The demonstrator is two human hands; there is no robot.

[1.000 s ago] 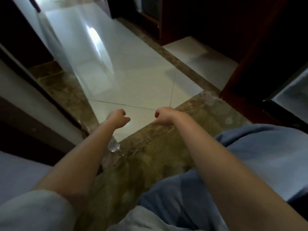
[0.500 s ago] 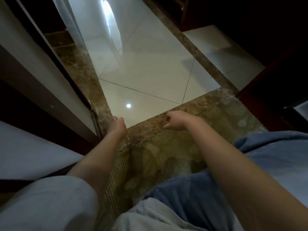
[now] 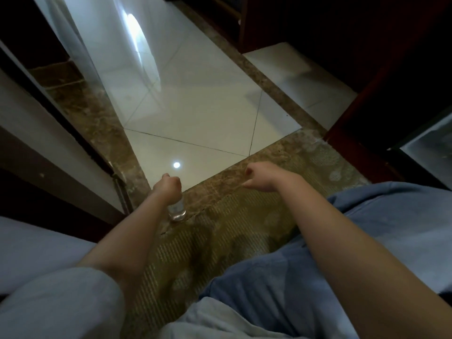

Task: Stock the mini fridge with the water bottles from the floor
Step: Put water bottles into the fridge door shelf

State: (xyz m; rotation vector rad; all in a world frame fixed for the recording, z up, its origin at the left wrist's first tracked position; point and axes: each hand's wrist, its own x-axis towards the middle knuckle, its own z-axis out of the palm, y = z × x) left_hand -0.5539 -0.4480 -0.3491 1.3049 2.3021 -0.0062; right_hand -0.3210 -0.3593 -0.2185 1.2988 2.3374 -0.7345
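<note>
— Status of the left hand?

— Closed from above on the top of a clear bottle. The fingers curl round the neck, and the cap is hidden under the palm.

— Position of the bottle?

— Upright, on the brown marble strip of the floor, close to the corner where that strip meets the one running along the left wall. Its base is just beside the front edge of the patterned carpet. I cannot tell from here whether the base rests on the marble or hangs just clear of it.

— Status of the right hand?

— Fingers curled in, nothing held. It hovers above the same strip, well apart from the bottle.

— Surroundings?

— Glossy white tiles lie beyond the strip and carry a small round light reflection near the left hand. Dark wooden furniture stands along the right edge of the floor. Nearest to me are a blue trouser leg and a pale sleeve.
</note>
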